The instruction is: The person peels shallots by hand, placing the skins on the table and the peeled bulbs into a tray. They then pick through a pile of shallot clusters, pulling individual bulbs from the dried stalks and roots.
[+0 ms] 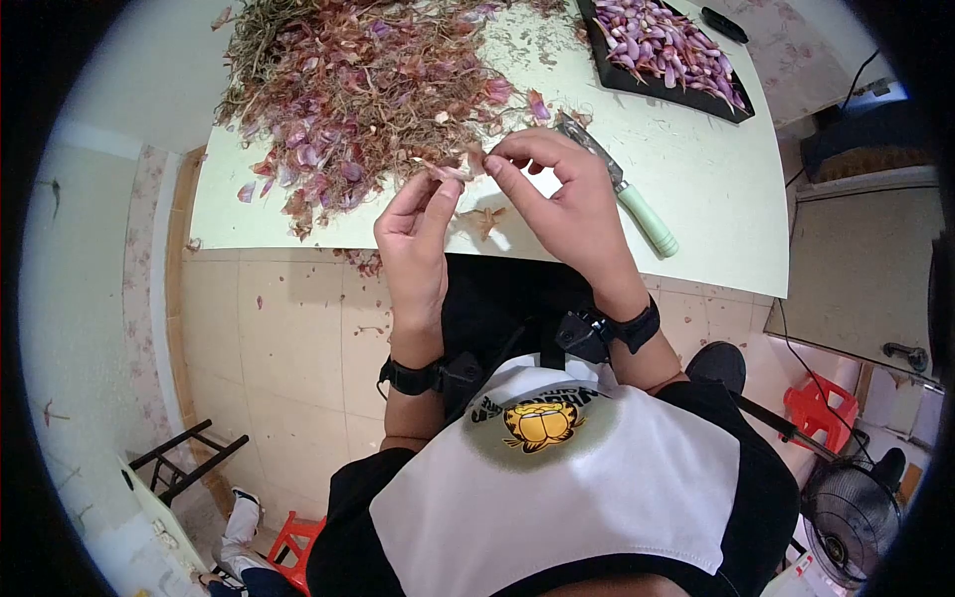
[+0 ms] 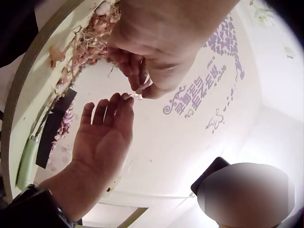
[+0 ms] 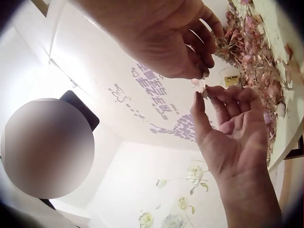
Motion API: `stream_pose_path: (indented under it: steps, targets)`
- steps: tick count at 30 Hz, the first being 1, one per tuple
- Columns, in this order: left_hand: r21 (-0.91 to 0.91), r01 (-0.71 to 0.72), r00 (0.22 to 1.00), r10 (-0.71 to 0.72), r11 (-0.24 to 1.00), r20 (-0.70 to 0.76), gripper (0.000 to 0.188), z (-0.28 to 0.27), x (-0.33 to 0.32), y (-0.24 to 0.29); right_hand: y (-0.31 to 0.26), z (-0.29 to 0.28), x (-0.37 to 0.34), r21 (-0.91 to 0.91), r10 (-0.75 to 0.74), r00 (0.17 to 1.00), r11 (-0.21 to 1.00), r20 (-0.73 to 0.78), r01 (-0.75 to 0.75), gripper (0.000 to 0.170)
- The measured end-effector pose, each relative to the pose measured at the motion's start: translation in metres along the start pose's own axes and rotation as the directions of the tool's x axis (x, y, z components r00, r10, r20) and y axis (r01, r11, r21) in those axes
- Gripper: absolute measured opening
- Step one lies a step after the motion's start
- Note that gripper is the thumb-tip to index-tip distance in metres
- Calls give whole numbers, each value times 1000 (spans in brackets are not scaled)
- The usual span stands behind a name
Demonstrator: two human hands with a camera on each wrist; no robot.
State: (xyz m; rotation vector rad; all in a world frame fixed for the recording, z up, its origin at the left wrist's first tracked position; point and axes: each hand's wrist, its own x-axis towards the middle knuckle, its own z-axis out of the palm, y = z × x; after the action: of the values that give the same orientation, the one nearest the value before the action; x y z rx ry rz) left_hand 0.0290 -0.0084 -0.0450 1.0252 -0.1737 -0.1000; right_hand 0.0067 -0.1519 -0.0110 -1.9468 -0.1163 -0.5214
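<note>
Over the table's near edge my left hand [image 1: 416, 239] pinches a small pale pink shallot [image 1: 453, 173] between thumb and fingertips. My right hand [image 1: 575, 199] is just to its right, thumb and forefinger tips together on a thin brownish bit of skin [image 1: 476, 159]. In the right wrist view the fingertips of the two hands nearly meet, and fingers hide most of the shallot. A knife [image 1: 637, 204] with a pale green handle lies right of my right hand. Below the hands is a loose piece of dry peel [image 1: 484, 221].
A large heap of dry skins and roots [image 1: 348, 109] spreads over the table's left and back. Peeled purple shallots [image 1: 667, 45] fill a black tray [image 1: 686, 95] at the back right. Peel scraps litter the floor [image 1: 288, 328]. A fan [image 1: 851, 517] stands behind at the right.
</note>
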Motion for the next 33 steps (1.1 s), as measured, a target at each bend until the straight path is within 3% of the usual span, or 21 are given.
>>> stream_pose_path:
  steps: [8, 10, 11, 12, 14, 16, 18, 20, 24, 26, 27, 29, 33]
  targets:
    - [119, 88, 996, -84, 989, -32, 17, 2, 0, 1, 7, -5, 9, -86, -16, 996, 996, -89, 8, 14]
    - [149, 81, 996, -76, 985, -37, 19, 4, -1, 2, 12, -1, 11, -299, -119, 975, 953, -187, 59, 16]
    - [180, 77, 997, -71, 981, -41, 21, 5, -1, 3, 12, -1, 10, -299, -118, 975, 952, -188, 58, 16]
    - [179, 78, 997, -72, 981, -40, 21, 2, -1, 0, 13, -1, 9, -251, -85, 983, 967, -163, 42, 18]
    - [413, -70, 997, 59, 908, 40, 26, -5, 1, -6, 10, -1, 8, -202, -55, 989, 979, -135, 27, 19]
    - [487, -128, 992, 123, 864, 42, 28, -2, -1, -5, 3, -2, 6, -74, -30, 996, 997, 79, 36, 20]
    - [557, -185, 981, 187, 810, 53, 30, 1, -2, -1, 4, 1, 4, -73, -19, 994, 997, 111, 27, 18]
    - [716, -247, 965, 234, 653, 120, 31, 2, -3, 5, 5, 2, 4, -89, -65, 990, 993, 128, 77, 15]
    - [675, -267, 960, 250, 688, 124, 30, -2, -2, 1, 12, 4, 3, 33, -16, 992, 999, 122, 12, 18]
    - [546, -156, 988, 126, 823, 93, 29, -5, -2, 0, 10, 3, 1, 120, 117, 979, 983, 165, -138, 14]
    - [545, -156, 988, 125, 824, 93, 29, -5, -2, 0, 10, 3, 1, 119, 118, 979, 983, 165, -138, 14]
    - [353, -49, 998, 37, 934, 42, 24, -2, -4, 0, 10, 2, 1, 124, 123, 979, 982, 166, -144, 14]
    - [221, 0, 999, -9, 975, 38, 20, 3, -4, 5, 6, 4, 0, 138, 86, 988, 985, 127, -103, 14]
